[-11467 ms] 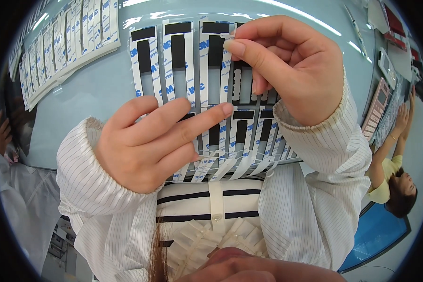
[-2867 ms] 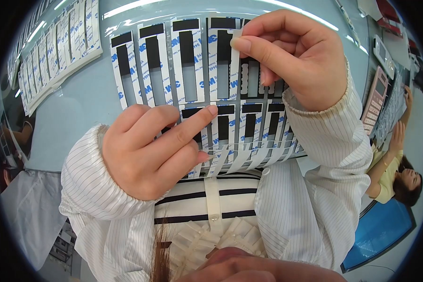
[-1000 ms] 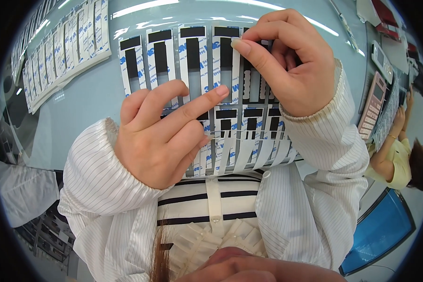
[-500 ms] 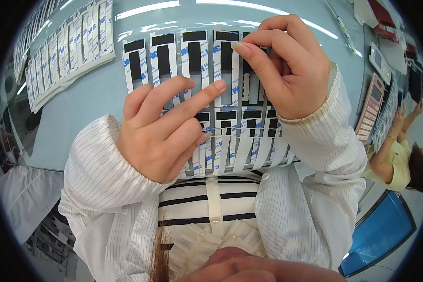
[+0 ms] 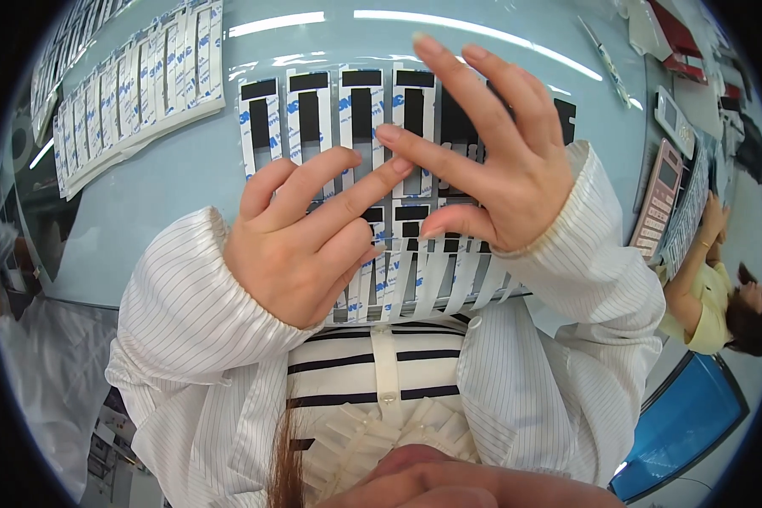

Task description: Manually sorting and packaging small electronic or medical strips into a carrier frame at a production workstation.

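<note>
Rows of flat black T-shaped parts lie on the table before me, edged by white adhesive backing with blue print. My left hand [image 5: 300,233] is palm down, its index finger stretched onto the fourth framed part [image 5: 414,106] of the far row. With fingers spread, my right hand [image 5: 504,161] hangs over the row's right side; its index fingertip meets or overlaps the left index finger. Neither hand visibly holds anything. Black parts without white backing [image 5: 459,118] show partly behind the right hand. Loose white strips [image 5: 432,275] run across the near row, partly hidden by both hands.
A sheet of blue-printed strips [image 5: 140,97] lies at the far left. To the right are a pen [image 5: 605,59], a white handheld device [image 5: 675,118] and a pink calculator [image 5: 657,199]. Another person in a yellow top [image 5: 709,305] sits beyond a blue panel [image 5: 686,423].
My right hand has gone from a pinch at the fourth part's upper right to spread fingers, its index finger reaching left. The parts and my left hand appear slightly farther right in view.
</note>
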`<state>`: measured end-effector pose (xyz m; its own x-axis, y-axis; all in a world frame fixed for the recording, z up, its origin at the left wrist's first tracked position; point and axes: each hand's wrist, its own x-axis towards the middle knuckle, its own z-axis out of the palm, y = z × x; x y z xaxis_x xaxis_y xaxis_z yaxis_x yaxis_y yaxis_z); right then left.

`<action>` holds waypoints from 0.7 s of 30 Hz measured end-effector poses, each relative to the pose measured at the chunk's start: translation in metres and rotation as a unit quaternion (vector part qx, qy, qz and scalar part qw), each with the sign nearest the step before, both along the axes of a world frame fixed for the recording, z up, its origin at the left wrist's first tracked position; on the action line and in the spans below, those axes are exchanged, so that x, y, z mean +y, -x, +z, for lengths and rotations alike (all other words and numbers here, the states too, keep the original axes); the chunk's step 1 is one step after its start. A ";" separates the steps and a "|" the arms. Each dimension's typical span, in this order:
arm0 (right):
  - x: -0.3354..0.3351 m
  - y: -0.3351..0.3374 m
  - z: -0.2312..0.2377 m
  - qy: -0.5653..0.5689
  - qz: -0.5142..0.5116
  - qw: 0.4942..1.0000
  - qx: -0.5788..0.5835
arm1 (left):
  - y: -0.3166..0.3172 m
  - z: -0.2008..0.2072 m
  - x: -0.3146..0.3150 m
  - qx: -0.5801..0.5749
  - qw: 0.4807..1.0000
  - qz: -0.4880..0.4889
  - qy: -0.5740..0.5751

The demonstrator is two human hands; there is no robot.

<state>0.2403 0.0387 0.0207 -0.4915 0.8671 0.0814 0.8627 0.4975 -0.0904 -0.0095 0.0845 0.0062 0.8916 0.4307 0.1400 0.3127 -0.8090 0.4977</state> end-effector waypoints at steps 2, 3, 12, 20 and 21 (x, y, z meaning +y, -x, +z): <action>-0.001 -0.003 -0.009 -0.007 -0.011 0.999 -0.045 | 0.000 0.001 0.000 -0.005 1.000 -0.004 -0.002; 0.001 -0.003 -0.009 -0.012 -0.026 0.998 -0.052 | 0.000 0.000 0.001 -0.007 1.000 -0.009 -0.003; 0.004 -0.004 -0.005 -0.011 -0.083 0.994 -0.067 | -0.004 0.002 -0.009 -0.031 1.000 0.003 -0.005; 0.008 -0.015 -0.008 -0.017 -0.102 0.988 -0.113 | -0.007 0.003 -0.010 -0.026 1.000 -0.002 -0.018; 0.010 -0.016 -0.008 -0.018 -0.102 0.988 -0.113 | -0.007 0.003 -0.008 -0.027 0.999 -0.003 -0.022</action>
